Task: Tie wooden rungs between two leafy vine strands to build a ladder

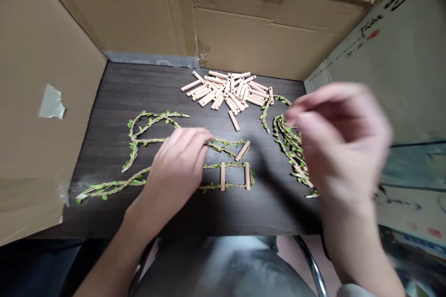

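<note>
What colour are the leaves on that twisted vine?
The leaves are green, best seen in the head view.

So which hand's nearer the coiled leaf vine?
Right. The right hand is over the coiled leaf vine, its blurred fingertips at the coil's upper edge. The left hand is well to the coil's left, beyond the wooden rungs.

Wooden dowels (226,90) behind leaf twine (153,120), roughly
</note>
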Demonstrator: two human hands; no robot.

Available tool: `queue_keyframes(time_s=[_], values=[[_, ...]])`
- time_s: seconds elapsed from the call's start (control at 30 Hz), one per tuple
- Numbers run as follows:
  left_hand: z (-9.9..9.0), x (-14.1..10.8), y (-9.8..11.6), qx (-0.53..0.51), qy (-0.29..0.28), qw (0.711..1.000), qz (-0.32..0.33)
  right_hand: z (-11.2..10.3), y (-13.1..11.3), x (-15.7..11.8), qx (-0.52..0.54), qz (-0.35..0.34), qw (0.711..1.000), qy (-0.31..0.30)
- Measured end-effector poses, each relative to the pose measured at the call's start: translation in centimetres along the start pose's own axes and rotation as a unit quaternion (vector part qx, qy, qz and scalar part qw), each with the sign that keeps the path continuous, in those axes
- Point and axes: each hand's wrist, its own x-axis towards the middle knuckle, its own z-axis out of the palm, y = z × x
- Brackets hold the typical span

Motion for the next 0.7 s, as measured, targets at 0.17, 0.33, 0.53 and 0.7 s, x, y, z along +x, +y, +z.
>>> queue_keyframes(time_s=[0.17,0.33,0.53,0.7], values=[[1.5,3.7,-2.2,0.109,-0.118,0.986,0.046,3.5,4.2,-1.2,-0.23,0.019,0.956,-0.179],[2.3,4.6,-3.2,0.056,-0.135,0.987,0.062,4.1,5.6,-1.7,-0.283,0.086,0.926,-0.233],[2.8,4.4,-3.9,-0.023,-0.155,0.987,0.042,3.6,5.6,-1.0,-0.237,0.119,0.931,-0.251],[3.1,4.5,-3.8,-0.017,-0.154,0.986,0.055,3.3,5.7,-0.9,-0.216,0.124,0.935,-0.253]])
